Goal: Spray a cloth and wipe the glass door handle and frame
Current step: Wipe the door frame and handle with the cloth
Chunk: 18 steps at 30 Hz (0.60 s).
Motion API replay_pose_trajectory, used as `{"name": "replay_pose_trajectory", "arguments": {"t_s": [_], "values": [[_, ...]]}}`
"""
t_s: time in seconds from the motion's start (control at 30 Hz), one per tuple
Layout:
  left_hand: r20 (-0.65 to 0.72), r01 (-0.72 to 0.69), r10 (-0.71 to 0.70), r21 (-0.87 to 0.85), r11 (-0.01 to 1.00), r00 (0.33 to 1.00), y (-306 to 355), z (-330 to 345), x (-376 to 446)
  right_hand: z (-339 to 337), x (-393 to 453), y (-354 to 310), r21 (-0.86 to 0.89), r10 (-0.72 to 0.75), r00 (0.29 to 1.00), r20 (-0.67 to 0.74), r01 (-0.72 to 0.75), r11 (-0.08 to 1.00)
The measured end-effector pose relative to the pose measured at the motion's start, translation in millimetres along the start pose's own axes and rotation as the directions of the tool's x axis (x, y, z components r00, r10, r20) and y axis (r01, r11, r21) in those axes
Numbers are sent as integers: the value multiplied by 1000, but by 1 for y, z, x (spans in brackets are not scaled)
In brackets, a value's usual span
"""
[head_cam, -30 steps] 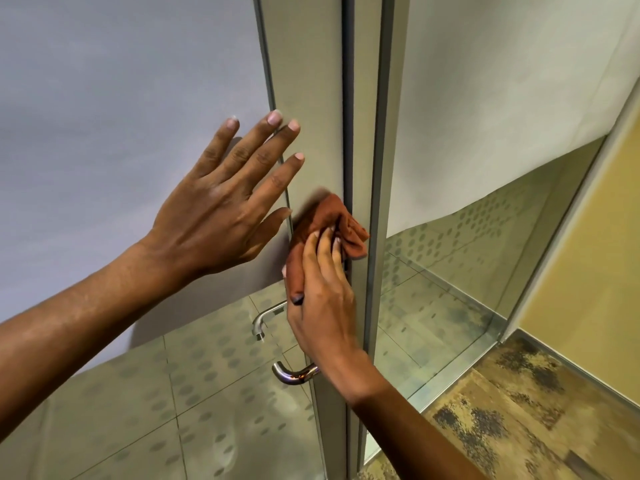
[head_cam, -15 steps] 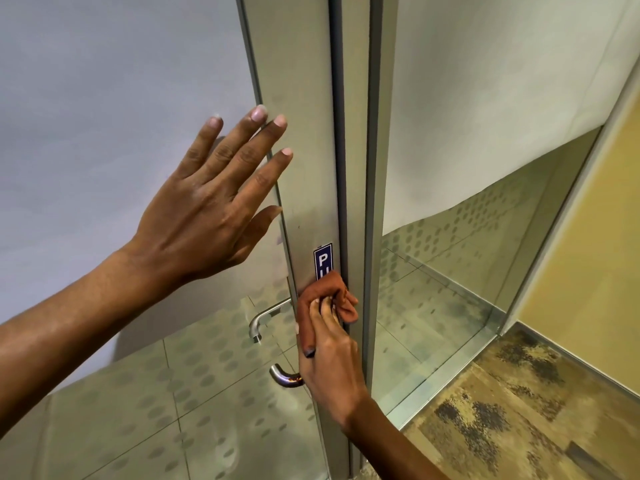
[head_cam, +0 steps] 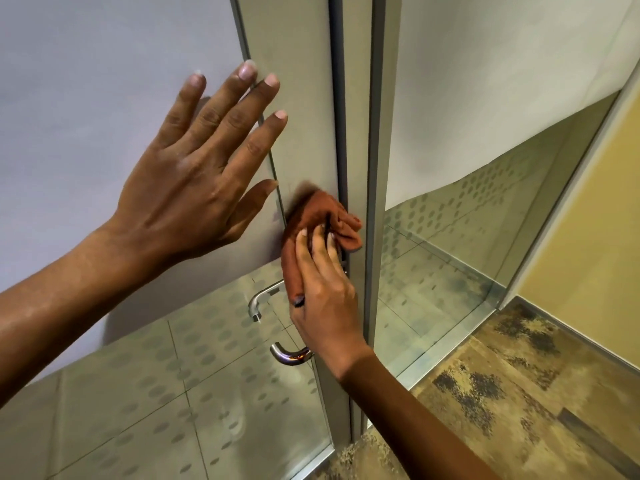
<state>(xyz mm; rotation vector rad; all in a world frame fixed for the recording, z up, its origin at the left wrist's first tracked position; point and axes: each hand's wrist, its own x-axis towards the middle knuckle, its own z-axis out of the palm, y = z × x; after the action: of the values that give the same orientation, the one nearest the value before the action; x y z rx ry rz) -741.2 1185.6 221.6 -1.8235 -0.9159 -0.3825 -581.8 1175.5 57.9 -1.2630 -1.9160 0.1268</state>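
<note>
Left hand (head_cam: pixel 194 174) lay flat against the frosted glass panel (head_cam: pixel 104 98) of the door, fingers spread and extended, nothing in its grip; fingertips reached across to the metal door frame (head_cam: pixel 304 98). Palm and thumb sat on the glass just left of the frame's edge.

Right hand (head_cam: pixel 322 289) pressed a rust-orange cloth (head_cam: pixel 311 216) against the door frame, above the handle. Cloth was bunched under the fingers, grip closed on it, with a loose fold sticking out to the right over the dark seal strip (head_cam: pixel 337 98) between the two frame members. Cloth looked slightly blurred at its upper edge.

Door handle (head_cam: pixel 289 356): chrome lever, its curved end visible below the right wrist, apart from the cloth. A second lever (head_cam: pixel 259 299) showed through the glass, just left of the right hand.

Lower glass was clear with a dotted pattern, showing tiled floor beyond. Patterned brown carpet (head_cam: pixel 519 393) lay at lower right, with a yellow wall (head_cam: pixel 595 220) to the right.
</note>
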Motion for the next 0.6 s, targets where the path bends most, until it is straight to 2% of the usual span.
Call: {"name": "replay_pose_trajectory", "arguments": {"t_s": [0.07, 0.17, 0.23, 0.33, 0.47, 0.6], "values": [[9, -5, 5, 17, 1000, 1000, 0, 0, -1, 7, -13, 10, -22, 42, 994, 101, -40, 999], [10, -3, 3, 29, 1000, 1000, 0, 1, 0, 15, -31, 21, -31, 183, 953, 243, -181, 983], [5, -4, 3, 23, 1000, 1000, 0, 0, 1, 19, -37, 25, -38, 216, 937, 274, -214, 976], [-1, -6, 6, 15, 1000, 1000, 0, 0, 1, 20, -39, 26, 20, 208, 950, 233, -219, 976], [1, -3, 3, 34, 999, 1000, 1, -1, 0, 9, -26, 12, 218, 250, 959, 136, -275, 936], [8, -10, 9, 32, 999, 1000, 0, -1, 1, -14, 6, -8, 206, 138, 989, -57, -124, 971]]}}
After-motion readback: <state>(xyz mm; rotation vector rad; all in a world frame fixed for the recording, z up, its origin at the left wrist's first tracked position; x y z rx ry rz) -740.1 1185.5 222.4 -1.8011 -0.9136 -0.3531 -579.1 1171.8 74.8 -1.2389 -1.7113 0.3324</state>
